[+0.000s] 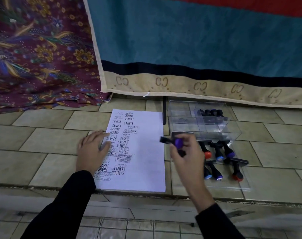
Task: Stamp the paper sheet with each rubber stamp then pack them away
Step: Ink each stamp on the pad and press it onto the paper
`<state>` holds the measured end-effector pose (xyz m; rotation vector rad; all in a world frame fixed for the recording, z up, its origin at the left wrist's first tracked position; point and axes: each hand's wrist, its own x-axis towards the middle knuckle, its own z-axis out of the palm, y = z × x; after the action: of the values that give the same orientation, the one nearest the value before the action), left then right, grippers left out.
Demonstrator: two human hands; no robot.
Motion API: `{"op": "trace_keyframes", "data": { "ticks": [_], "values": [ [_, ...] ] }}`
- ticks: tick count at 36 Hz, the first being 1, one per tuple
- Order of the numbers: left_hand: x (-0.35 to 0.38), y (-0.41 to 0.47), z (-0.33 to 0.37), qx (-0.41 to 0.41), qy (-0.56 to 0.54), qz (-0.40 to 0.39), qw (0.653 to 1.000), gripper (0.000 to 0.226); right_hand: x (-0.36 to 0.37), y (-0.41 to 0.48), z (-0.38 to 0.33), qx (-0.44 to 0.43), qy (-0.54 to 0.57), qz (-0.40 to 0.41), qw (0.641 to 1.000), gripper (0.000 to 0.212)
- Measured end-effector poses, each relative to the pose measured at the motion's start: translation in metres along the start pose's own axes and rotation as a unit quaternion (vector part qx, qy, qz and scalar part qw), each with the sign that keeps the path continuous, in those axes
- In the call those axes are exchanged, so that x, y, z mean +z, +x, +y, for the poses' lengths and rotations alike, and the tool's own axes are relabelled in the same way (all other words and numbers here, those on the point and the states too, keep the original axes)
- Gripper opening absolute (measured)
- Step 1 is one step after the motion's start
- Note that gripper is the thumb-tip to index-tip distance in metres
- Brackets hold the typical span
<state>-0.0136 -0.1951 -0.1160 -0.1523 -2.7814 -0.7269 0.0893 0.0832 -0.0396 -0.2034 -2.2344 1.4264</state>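
View from a head-worn camera, looking down at a tiled floor where a person in black sleeves is stamping a white paper sheet. The sheet lies straight ahead. Its left half is crowded with dark impressions reading SAMPLE, EXPRESS, AIR MAIL, AMENDED, FAX OUT and FRAGILE, while the right half is blank. The left hand lies flat on the sheet's left edge with its fingers spread, holding the paper down. The right hand hovers just past the sheet's right edge and pinches a black rubber stamp with a purple cap in curled fingers. The stamp is tilted and clear of the paper. To the right stands a clear compartment box with a few packed stamps in one back compartment. In front of it, six loose stamps with red, blue and purple caps lie on a clear flat lid. The task looks about midway: many prints are made and a few stamps are put away, but most stamps are outside the box. It cannot be told which of them have been used.
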Motion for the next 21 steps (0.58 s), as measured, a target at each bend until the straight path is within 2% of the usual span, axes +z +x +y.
{"op": "trace_keyframes", "data": {
  "ticks": [7, 13, 17, 21],
  "values": [
    [-0.002, -0.001, 0.003, -0.001, -0.008, -0.004, 1.0, 0.04, -0.06, -0.035, 0.036, 0.011, -0.01, 0.005, 1.0, 0.041],
    [0.0, 0.0, 0.001, -0.001, -0.003, 0.003, 1.0, 0.04, -0.06, -0.066, 0.053, -0.032, -0.087, -0.002, 0.996, 0.046],
    [0.003, 0.0, -0.002, 0.0, 0.001, 0.002, 1.0, 0.039, -0.053, -0.074, 0.057, -0.058, -0.174, -0.025, 0.983, 0.036],
    [0.004, 0.001, -0.004, -0.002, 0.006, -0.001, 1.0, 0.039, -0.048, -0.074, 0.053, -0.072, -0.202, -0.049, 0.975, 0.035]
  ]
}}
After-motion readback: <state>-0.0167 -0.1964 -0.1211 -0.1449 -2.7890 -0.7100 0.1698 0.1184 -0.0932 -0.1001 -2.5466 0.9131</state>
